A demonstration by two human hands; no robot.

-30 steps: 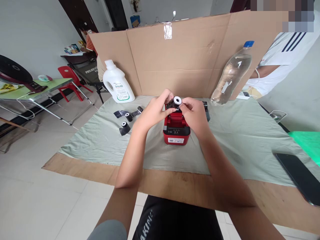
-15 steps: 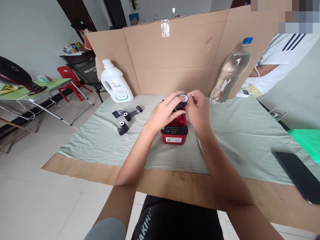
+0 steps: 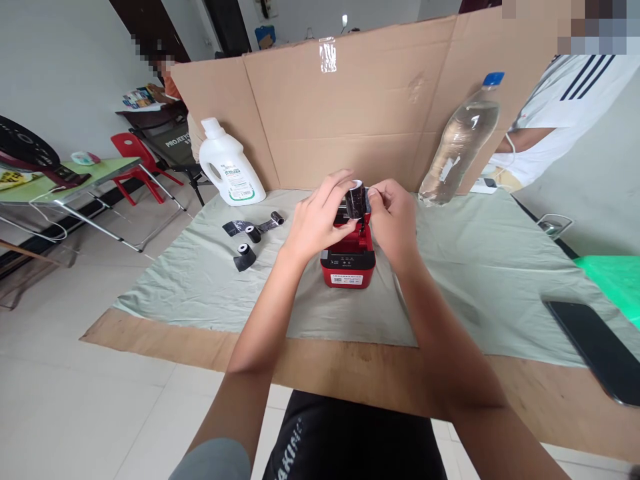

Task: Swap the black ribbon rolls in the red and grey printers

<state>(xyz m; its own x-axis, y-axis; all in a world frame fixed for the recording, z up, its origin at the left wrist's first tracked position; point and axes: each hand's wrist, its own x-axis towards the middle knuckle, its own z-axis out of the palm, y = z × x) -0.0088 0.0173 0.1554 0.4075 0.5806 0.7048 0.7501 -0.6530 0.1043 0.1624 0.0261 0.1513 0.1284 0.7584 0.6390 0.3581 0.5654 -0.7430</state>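
Observation:
Above a small red label printer (image 3: pixel 349 270) with its top open, my left hand (image 3: pixel 323 213) grips a black ribbon roll (image 3: pixel 355 202) between thumb and fingers. The roll stands upright, its white core end facing up. My right hand (image 3: pixel 394 217) pinches the loose end of the ribbon (image 3: pixel 369 200) at the roll's right side. To the left on the green cloth lie several more pieces: a roll with a tail of film (image 3: pixel 277 218), a short black roll (image 3: pixel 253 233) and another black roll (image 3: pixel 245 257).
A white jug (image 3: pixel 231 163) and a clear bottle with a blue cap (image 3: pixel 463 143) stand before the cardboard screen (image 3: pixel 345 113). A phone (image 3: pixel 595 347) lies at the right table edge. Behind the screen are two people, one with a white sleeve (image 3: pixel 590 100).
The roll has tipped so its dark side shows, and it has shifted slightly left with my left hand. My right hand keeps its pinch on the ribbon end.

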